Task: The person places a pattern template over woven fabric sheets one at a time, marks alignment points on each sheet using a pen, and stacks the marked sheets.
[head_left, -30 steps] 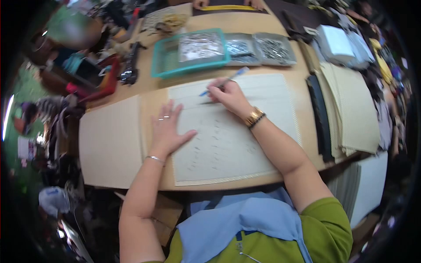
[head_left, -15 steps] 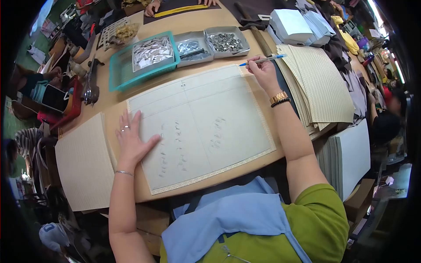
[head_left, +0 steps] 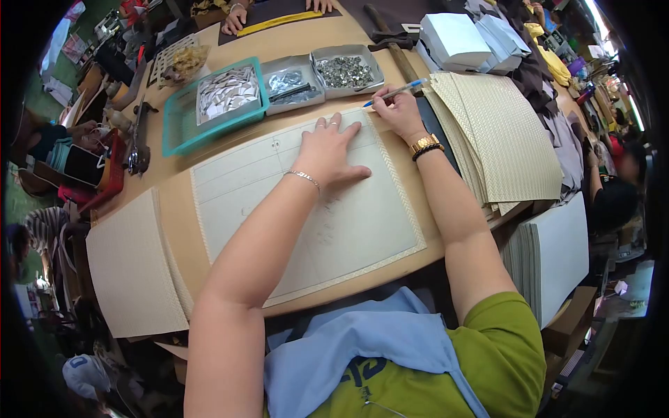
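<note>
A pale board [head_left: 233,198] with ruled lines and pencil marks lies on a cream woven-textured sheet [head_left: 352,274], whose patterned border shows around it. My left hand [head_left: 329,150] presses on the board's upper middle with fingers spread, and my forearm crosses the board, hiding part of the writing. Between the closed fingers of my right hand [head_left: 397,115] is a blue ballpoint pen [head_left: 412,84]. Its tip points left, close to the upper right corner of the board; contact cannot be made out.
Behind the board stand a teal basket [head_left: 174,145] with white pieces inside and boxes of metal parts [head_left: 346,72]. A hammer [head_left: 402,61] lies beyond. Textured sheets are stacked at right [head_left: 505,139] and left [head_left: 132,268]. Another person's hands [head_left: 237,17] rest across the table.
My left hand has moved from the board's left edge to its upper middle. My right hand, still with the pen, has shifted slightly left, near the upper right corner.
</note>
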The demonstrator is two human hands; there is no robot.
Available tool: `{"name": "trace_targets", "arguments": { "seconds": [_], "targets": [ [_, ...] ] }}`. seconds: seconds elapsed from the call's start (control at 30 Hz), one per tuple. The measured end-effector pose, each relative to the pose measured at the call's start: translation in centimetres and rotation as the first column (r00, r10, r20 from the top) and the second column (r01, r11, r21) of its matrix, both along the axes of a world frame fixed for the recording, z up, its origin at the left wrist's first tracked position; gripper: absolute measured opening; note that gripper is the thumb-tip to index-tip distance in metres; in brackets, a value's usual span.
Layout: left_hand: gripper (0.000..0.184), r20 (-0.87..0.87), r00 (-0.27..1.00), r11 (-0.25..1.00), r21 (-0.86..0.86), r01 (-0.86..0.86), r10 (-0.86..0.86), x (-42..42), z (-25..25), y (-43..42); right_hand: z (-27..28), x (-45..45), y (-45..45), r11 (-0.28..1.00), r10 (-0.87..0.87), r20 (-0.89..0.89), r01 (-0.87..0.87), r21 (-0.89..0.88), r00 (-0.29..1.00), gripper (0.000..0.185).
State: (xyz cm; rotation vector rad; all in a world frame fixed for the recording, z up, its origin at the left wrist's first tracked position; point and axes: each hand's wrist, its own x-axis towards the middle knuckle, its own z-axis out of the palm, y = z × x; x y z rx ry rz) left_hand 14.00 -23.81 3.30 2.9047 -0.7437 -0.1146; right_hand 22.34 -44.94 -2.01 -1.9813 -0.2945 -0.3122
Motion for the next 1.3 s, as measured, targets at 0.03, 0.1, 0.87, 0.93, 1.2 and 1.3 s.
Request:
{"name": "trace_targets", "arguments": {
  "seconds": [0.03, 0.1, 0.87, 0.93, 1.2, 1.3],
  "targets": [
    [0.097, -0.027, 1.000, 1.000, 0.008, -0.003, 0.003, 0.2, 0.0, -0.3, -0.2, 0.1, -0.1, 1.000, 0.009, -0.005, -0.009, -0.009, 1.000, 0.019],
    [0.099, -0.053, 0.999, 1.000, 0.015, -0.006, 0.007, 0.4, 0.0, -0.4, -0.2, 0.1, 0.0, 0.999, 0.031, -0.016, -0.031, -0.022, 0.999, 0.019],
    [0.092, -0.003, 0.993, 0.985, -0.126, -0.113, 0.114, -1.0, -0.8, 0.6, 1.0, -0.9, 2.2, 0.974, 0.009, 0.014, -0.012, 0.226, 1.000, 0.011],
    [0.087, -0.003, 0.981, 0.961, -0.196, -0.193, 0.196, -1.8, -0.7, 2.2, 1.6, -1.4, 5.5, 0.948, 0.118, 0.028, -0.121, 0.293, 0.993, 0.011],
    [0.092, -0.206, 0.822, 0.839, 0.270, -0.473, 0.530, -7.3, 5.0, 16.4, 2.6, -4.8, 16.4, 0.940, 0.340, -0.106, -0.337, 0.044, 0.934, 0.015],
    [0.100, -0.262, 0.812, 0.842, 0.309, -0.442, 0.522, -7.9, 4.6, 17.6, 2.6, -4.6, 17.2, 0.955, 0.288, -0.096, -0.294, -0.049, 0.953, 0.015]
  ]
}}
